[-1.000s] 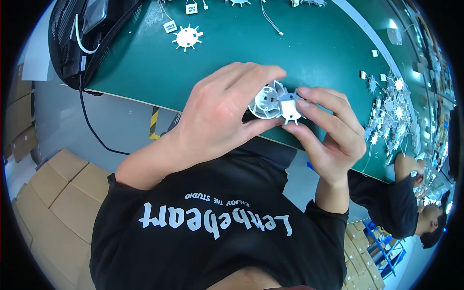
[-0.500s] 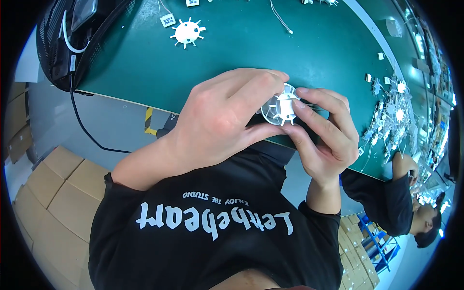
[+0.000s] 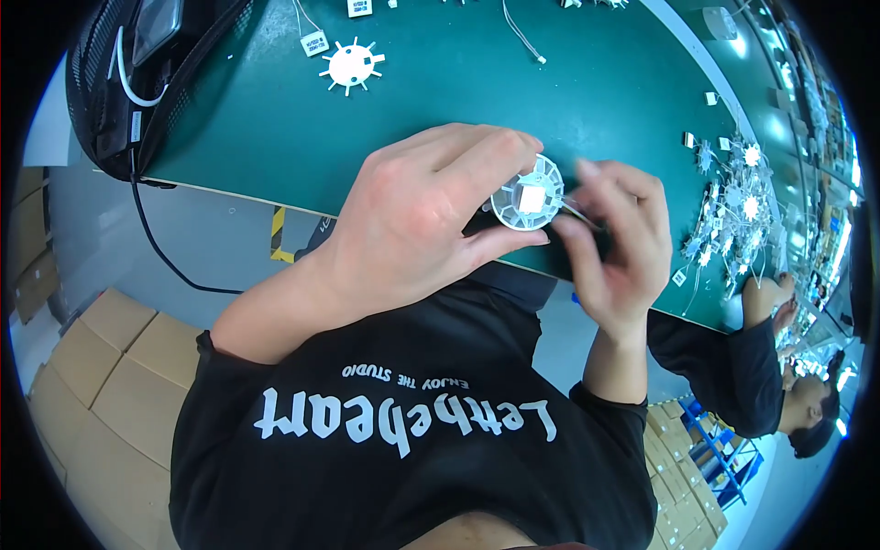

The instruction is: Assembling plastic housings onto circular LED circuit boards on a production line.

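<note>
- Green matting is seen covering the workbench, which fills the upper half of the frame; its near edge runs from the left down toward the lower right, with grey floor below it.
- Open bench surface is left between the hands and a white star-shaped part in the upper middle; a small white tag lies just beside that part.
- At the upper left a black mesh basket is seen, and a black cable hangs from it over the bench edge.
- Brown cardboard boxes are stacked at the lower left, flat and matte.
- A round white finned disc, with a pale square at its centre, is held above the bench edge at frame centre.
- The left hand is wrapped around the disc, fingers curled over its top, thumb pressed beneath.
- The right hand is closed in a pinch on thin wires at the disc's right side.
- A cluster of white star parts with wires is spread at the right of the bench.
- Another person's arm in a black sleeve is seen at the lower right.
</note>
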A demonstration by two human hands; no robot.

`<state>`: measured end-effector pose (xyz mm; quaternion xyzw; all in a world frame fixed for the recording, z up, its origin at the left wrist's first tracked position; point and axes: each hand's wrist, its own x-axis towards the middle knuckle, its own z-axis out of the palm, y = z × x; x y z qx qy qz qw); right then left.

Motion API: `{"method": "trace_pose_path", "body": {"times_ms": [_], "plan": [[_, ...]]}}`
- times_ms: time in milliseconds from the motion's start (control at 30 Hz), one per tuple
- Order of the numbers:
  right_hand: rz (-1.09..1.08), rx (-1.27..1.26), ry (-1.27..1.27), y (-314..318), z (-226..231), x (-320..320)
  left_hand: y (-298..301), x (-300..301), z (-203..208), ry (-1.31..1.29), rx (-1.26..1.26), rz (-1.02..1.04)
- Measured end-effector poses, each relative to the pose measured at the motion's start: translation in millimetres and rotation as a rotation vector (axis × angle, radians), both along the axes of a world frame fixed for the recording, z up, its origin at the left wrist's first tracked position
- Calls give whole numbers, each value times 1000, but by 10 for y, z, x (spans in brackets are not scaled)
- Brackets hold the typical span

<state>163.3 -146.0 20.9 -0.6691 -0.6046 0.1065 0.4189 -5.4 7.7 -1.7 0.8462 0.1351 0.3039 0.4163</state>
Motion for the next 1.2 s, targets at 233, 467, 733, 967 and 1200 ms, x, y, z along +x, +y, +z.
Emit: {"method": "trace_pose_path", "body": {"times_ms": [233,467,733,967,1200], "plan": [[-83,-149,-171,-169,51,51,-4,36,23,-9,-20,1],[5,-174,532,-11,266,225,-43,167,201,-118,139,-133],[239,-195,842,233,340,679,-12,263,117,6,-1049,-281],[-82,-195,812,839,421,1498,-99,445,189,-99,-888,-119],[-617,473,1256,1645,130,4124,-98,435,167,33,-290,-126]]}}
